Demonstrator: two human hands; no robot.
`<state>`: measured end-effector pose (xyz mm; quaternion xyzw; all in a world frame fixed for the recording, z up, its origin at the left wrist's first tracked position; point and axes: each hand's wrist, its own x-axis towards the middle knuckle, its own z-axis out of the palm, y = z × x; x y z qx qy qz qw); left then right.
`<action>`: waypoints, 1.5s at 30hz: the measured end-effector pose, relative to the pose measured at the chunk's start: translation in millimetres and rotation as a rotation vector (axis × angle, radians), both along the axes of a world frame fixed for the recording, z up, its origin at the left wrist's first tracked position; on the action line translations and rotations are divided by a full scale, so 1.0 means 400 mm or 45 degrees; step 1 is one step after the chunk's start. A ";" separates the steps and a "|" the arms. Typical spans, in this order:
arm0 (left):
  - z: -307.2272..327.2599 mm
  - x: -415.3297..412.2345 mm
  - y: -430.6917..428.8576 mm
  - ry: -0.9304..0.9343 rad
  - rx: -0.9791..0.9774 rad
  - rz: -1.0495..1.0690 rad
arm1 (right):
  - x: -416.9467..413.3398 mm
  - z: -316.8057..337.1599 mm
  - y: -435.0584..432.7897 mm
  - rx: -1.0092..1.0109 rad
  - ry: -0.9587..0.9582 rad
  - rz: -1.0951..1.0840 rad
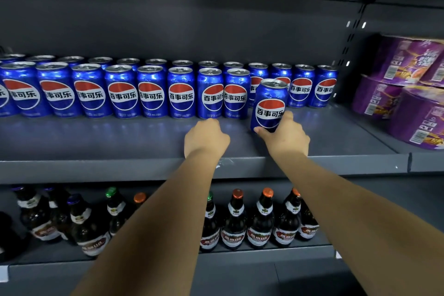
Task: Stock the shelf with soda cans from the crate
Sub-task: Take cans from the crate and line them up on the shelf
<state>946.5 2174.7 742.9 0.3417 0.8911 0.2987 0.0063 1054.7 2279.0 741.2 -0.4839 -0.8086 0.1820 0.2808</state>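
Blue soda cans (pixel 151 90) with a red, white and blue roundel stand in two rows along the back of the grey shelf (pixel 120 142). My right hand (pixel 284 136) grips one more blue can (pixel 270 104) near its base; it stands upright, in front of the back row and just right of the front row's last can. My left hand (pixel 206 138) reaches to the foot of a front-row can (pixel 211 94); its fingers are curled and hidden from view, and I cannot tell whether they hold anything. The crate is out of view.
Purple instant-noodle tubs (pixel 403 89) are stacked at the right end of the shelf. Brown glass bottles (pixel 262 221) with coloured caps fill the shelf below. Another dark shelf board hangs overhead. Bare shelf surface runs along the front of the can rows.
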 end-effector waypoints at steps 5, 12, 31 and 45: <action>0.002 0.006 -0.001 0.022 -0.025 0.012 | -0.023 0.012 0.028 -0.003 -0.130 -0.016; -0.004 -0.005 0.007 -0.015 -0.043 0.024 | -0.079 0.010 0.076 -0.039 -0.163 -0.046; -0.004 -0.006 0.010 -0.018 -0.045 0.034 | -0.120 -0.008 0.128 -0.049 -0.287 -0.112; -0.002 -0.005 0.010 -0.019 -0.037 0.039 | -0.123 -0.010 0.136 -0.065 -0.252 -0.109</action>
